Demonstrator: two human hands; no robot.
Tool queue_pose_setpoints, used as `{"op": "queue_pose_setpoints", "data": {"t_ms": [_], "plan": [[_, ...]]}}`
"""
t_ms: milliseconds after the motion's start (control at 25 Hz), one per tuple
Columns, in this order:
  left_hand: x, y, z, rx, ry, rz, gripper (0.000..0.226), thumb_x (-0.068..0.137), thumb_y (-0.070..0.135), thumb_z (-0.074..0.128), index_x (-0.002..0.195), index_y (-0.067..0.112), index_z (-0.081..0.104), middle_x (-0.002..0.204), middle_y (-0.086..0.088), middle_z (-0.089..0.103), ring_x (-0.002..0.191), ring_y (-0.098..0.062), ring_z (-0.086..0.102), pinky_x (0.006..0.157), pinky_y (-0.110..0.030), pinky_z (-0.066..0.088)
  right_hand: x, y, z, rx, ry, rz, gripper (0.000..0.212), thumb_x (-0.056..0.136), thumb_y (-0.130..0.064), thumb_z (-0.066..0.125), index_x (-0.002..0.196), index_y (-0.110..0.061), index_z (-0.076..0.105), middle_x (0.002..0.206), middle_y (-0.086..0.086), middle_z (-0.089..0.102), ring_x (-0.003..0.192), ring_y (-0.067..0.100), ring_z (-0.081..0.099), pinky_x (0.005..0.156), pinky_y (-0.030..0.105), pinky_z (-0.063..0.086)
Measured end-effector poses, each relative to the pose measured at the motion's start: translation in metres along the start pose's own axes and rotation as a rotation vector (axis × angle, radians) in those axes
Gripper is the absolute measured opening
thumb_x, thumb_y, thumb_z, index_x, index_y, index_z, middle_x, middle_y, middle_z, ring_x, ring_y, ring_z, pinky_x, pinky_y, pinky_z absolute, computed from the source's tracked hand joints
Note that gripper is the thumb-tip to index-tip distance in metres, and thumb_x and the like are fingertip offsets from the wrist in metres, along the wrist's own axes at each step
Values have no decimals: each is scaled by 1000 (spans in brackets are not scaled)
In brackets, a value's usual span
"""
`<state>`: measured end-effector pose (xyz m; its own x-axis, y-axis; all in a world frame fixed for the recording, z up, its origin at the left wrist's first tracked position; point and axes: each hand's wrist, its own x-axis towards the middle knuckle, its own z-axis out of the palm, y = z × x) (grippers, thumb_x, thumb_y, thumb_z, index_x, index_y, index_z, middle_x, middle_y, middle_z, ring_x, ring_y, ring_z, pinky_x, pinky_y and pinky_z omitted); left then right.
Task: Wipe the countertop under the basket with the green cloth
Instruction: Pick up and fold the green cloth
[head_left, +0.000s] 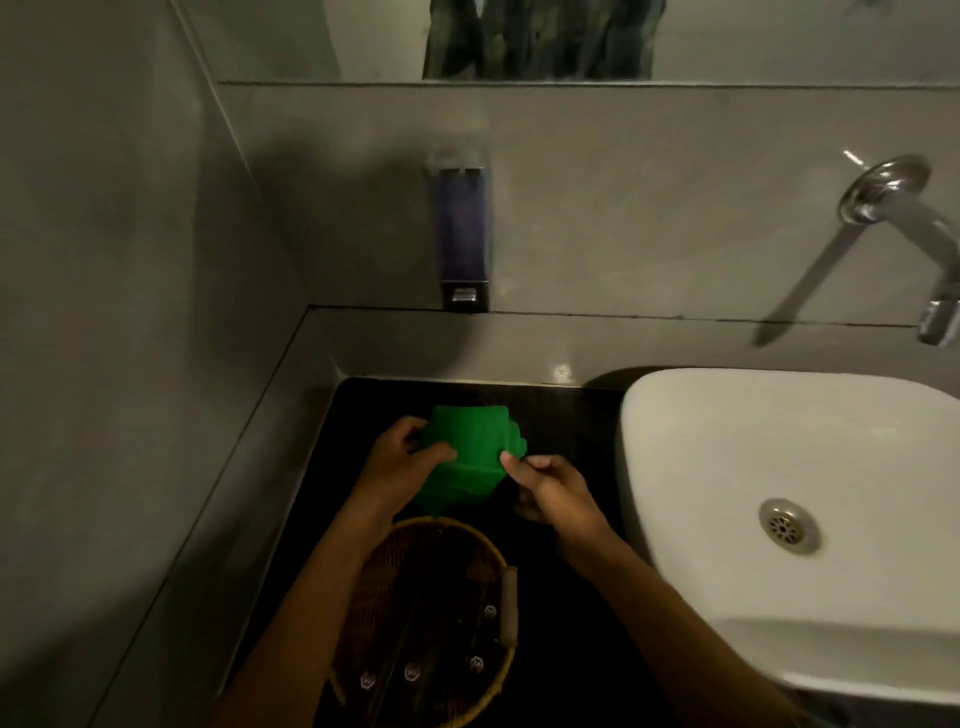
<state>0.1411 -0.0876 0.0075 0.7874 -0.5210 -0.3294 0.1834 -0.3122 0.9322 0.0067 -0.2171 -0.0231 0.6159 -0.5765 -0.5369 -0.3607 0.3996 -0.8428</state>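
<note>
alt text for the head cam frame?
Both hands, left hand and right hand, hold a green cloth over a black countertop, just beyond a wicker basket. A white sink sits to the right.

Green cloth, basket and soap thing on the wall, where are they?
green cloth (467, 447), head view, middle of the folded fabric.
basket (415, 561), head view, woven inner wall.
soap dispenser (460, 234), head view, clear front.
</note>
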Motion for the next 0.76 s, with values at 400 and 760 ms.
{"op": "queue_pose_setpoints", "data": {"t_ms": [400, 760], "plan": [[-126, 80, 233, -108, -290, 93, 30, 83, 11, 70, 111, 14, 61, 102, -12, 73, 87, -25, 73, 70, -37, 62, -116, -40, -246, 213, 117, -267, 28, 81, -40, 72, 99, -18, 70, 94, 5, 78, 86, 19, 75, 65, 25, 60], [-196, 36, 607, 335, -620, 279, 58, 87, 9, 61, 140, 17, 39, 131, -18, 59, 117, -31, 59, 101, -42, 47, -129, 30, -601, -291, 741, -196, 31, 85, -8, 67, 112, -17, 55, 91, 22, 68, 80, 25, 61, 76, 41, 50]]}}
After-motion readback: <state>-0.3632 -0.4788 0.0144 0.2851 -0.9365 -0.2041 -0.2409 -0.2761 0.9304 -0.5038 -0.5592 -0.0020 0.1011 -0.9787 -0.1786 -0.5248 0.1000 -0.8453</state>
